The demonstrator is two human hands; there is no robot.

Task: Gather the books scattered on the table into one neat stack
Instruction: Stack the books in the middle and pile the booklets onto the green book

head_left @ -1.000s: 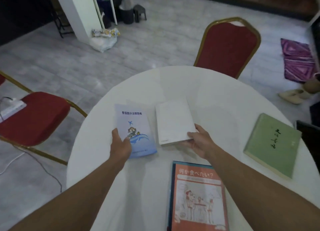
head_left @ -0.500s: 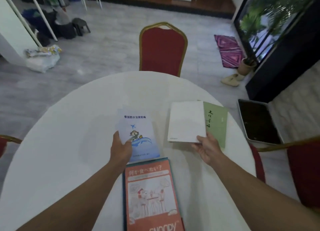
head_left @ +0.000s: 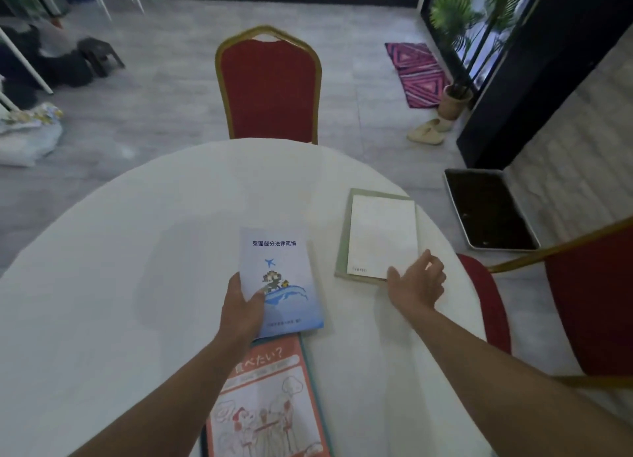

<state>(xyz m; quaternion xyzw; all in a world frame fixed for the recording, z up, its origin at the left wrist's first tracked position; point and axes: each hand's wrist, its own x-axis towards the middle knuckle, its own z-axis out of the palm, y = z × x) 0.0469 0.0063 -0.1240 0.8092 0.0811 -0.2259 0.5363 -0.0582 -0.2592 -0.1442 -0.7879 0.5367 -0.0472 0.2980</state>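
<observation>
Head view of a round white table [head_left: 102,285]. The left hand [head_left: 241,311] grips a blue booklet [head_left: 281,282] near the middle, its lower end over an orange book [head_left: 270,398] at the near edge. The right hand [head_left: 416,285], fingers loose, rests beside a white book [head_left: 382,234] stacked on a green book [head_left: 342,251] by the right edge.

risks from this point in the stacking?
1. The white book lies on the green book close to the table's right rim; a careless push from the right hand might slide the pair off.
2. The blue book is pinched only at one edge by the left hand, so it may slip or flop in transfer.
3. Its lower end overlaps the orange book, which could get dragged.
</observation>
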